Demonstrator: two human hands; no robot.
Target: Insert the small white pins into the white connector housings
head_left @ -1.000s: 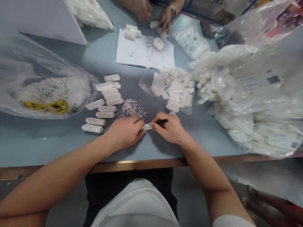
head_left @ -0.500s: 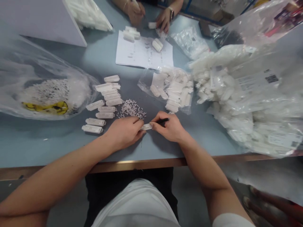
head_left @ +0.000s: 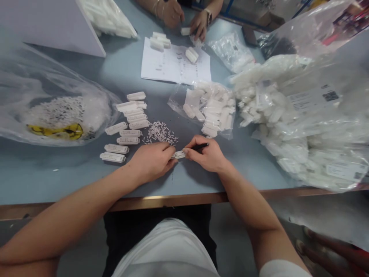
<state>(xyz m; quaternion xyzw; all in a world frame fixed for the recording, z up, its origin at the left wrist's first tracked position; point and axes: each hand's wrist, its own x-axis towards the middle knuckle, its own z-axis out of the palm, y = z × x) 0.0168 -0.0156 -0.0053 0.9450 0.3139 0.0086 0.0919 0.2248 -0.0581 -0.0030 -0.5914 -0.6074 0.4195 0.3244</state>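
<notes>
My left hand is closed on the left end of a white connector housing, a small block with rows of holes, held low over the table. My right hand pinches a slim black pen-like tool; its fingertips are at the housing's right end, and the tool's tip is hidden by them. Just beyond my left hand lies a loose pile of tiny white pegs. Several similar white housings lie in a rough column to the left of that pile.
An open clear bag of white housings lies ahead of my right hand. Large filled bags crowd the right; a bag of small pieces sits left. Across the table, a co-worker's hands are near a printed sheet.
The black tool in my right hand has shifted slightly, its rear end reaching a little farther right. My left hand stays put. The co-worker's hand at the far left has moved slightly right.
</notes>
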